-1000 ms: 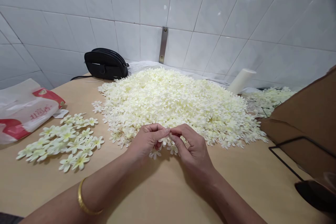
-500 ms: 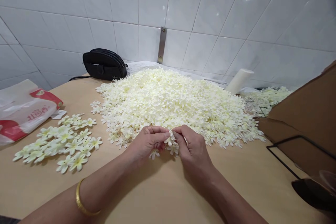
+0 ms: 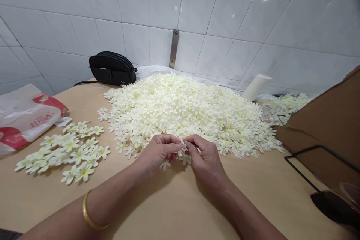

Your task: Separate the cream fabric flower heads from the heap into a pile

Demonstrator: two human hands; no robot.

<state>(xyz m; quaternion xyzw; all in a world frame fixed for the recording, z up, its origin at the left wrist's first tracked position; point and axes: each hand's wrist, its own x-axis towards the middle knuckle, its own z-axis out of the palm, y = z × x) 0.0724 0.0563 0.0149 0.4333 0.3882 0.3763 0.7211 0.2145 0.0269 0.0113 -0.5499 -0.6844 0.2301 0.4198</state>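
A big heap of cream-white fabric flowers (image 3: 185, 108) covers the middle of the tan table (image 3: 174, 210). At its near edge my left hand (image 3: 160, 152) and my right hand (image 3: 204, 157) meet, thumbs and fingers pinched together on a small white flower (image 3: 182, 144) between them. A gold bangle (image 3: 89, 215) circles my left wrist. More loose flowers lie just under my fingers. To the left, a smaller flat group of flowers (image 3: 67, 152) is spread on the table.
A black pouch (image 3: 112, 68) with a cord sits at the back left by the tiled wall. A red-and-white plastic bag (image 3: 25, 120) lies at the left edge. A brown cardboard box (image 3: 329, 127), a black wire frame (image 3: 306, 165) and a white roll (image 3: 257, 86) are on the right.
Both hands have stayed at the heap's near edge, fingers working slightly on the flower. The view has shifted a little.
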